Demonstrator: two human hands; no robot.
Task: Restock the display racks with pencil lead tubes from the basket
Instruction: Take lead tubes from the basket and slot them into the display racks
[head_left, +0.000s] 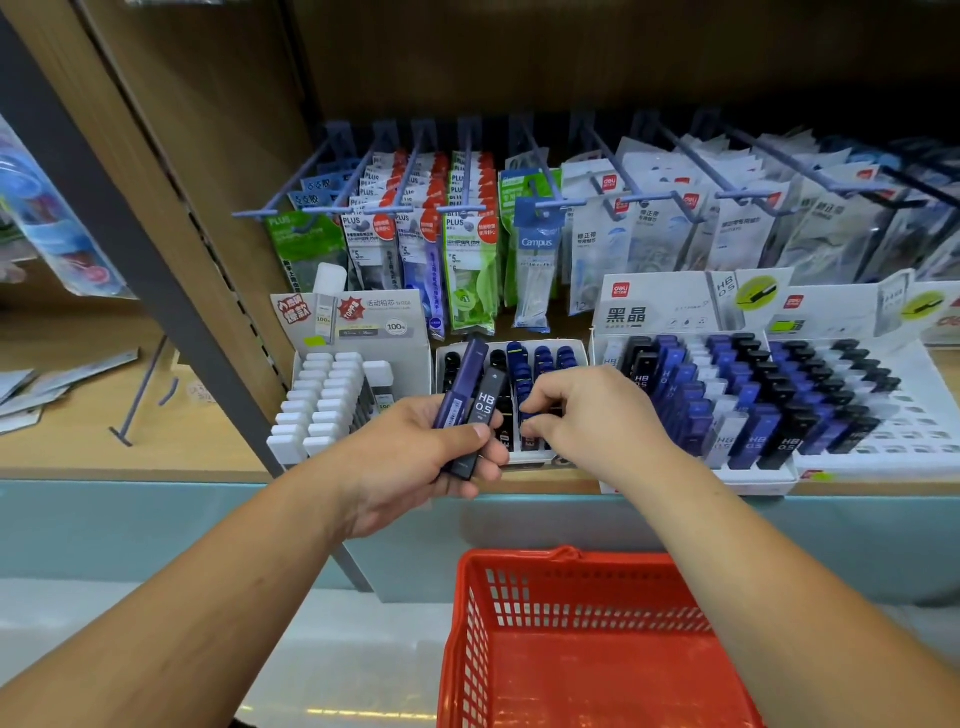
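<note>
Two slim plastic lead tubes, one purple tube (460, 382) and one black tube marked HB 0.5 (480, 415), sit clamped in my left hand (415, 462) just in front of the small white display rack (511, 400). My right hand (587, 415) pinches down among that rack's dark tubes; I cannot tell what the fingertips grip. Below, the red plastic basket (582, 639) looks bare inside.

Both forearms are extended forward, bare. Left hand (415, 457) is closed in a grip, thumb (460, 435) pressed across the top, knuckles down. Right hand (592, 415) is held palm-down, fingers (540, 402) curled downward; fingertips are hidden, so contact likely but unconfirmed.
</note>
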